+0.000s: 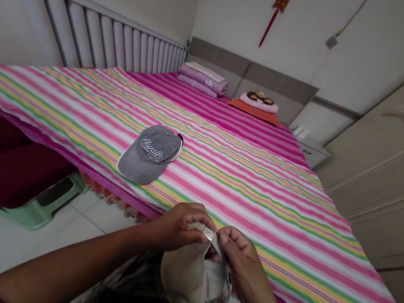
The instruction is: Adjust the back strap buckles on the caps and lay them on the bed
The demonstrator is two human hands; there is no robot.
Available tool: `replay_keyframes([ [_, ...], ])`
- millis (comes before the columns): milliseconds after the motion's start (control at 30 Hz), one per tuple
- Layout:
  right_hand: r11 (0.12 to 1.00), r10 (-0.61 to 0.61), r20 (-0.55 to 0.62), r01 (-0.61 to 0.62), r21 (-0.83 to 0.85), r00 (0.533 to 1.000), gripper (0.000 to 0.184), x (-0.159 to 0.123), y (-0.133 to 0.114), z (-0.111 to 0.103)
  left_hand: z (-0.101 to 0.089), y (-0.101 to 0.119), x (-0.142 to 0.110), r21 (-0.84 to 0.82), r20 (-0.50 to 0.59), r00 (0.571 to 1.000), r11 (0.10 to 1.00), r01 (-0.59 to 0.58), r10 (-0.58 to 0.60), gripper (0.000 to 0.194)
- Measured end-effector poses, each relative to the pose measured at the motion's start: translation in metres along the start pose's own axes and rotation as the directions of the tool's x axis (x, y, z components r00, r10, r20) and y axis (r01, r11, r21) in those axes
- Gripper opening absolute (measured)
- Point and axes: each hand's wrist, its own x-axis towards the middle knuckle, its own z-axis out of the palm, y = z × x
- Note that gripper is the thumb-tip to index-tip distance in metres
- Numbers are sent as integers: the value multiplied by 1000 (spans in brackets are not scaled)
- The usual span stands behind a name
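A beige cap (183,275) hangs between my two hands, close to my body and just in front of the bed's near edge. My left hand (185,227) pinches the cap's back strap beside a shiny metal buckle (208,233). From the other side, my right hand (241,256) grips the strap with thumb and fingers, close to the buckle. Some of the fingertips are hidden behind the strap. On the bed beyond my left hand rests a grey cap (152,154) with white lettering, its brim toward the near left.
A striped sheet (258,180) covers the bed. Folded purple bedding (203,80) and a pink folded item (258,102) lie by the headboard (218,63). A radiator (101,35) lines the left wall, with a green stool (50,204) at lower left and a wardrobe (395,150) at right.
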Motion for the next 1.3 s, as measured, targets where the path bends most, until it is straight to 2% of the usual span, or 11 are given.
replay_keyframes([
  [133,999,-4,-1,4,-43,1000,30,0,1,1,2,-1,-1,-34,1,1000,999,7,-7,25],
  [300,1000,11,-33,-11,-8,999,28,1,5,0,-1,2,2,-83,27,998,995,50,-48,25],
  [400,999,24,-38,-25,-27,999,26,2,2,-2,-4,2,6,-217,89,992,970,112,-94,27],
  [467,999,37,-37,-38,-34,999,25,5,-2,-3,-4,0,8,-380,141,972,896,228,-187,28],
  [567,998,55,-18,-55,-18,998,23,12,-7,-5,-2,-6,12,-611,198,902,671,420,-383,30],
  [633,998,66,-18,-66,0,998,21,17,-9,-6,0,-12,14,-684,236,866,558,470,-440,36],
  [800,992,104,9,-105,64,994,19,26,-11,-9,-4,-22,18,-650,425,813,492,580,-397,32],
  [933,981,130,45,-135,138,990,18,26,-23,-12,-12,-17,25,-674,419,811,459,579,-408,30],
  [1100,965,133,138,-160,207,981,20,22,-47,-14,-22,-3,36,-680,537,763,349,644,-360,31],
  [1200,963,86,219,-138,231,972,24,20,-45,-16,-24,0,36,-720,547,772,289,631,-322,29],
  [1300,963,42,258,-108,248,965,33,17,-25,-19,-23,0,30,-765,539,793,229,602,-284,26],
])
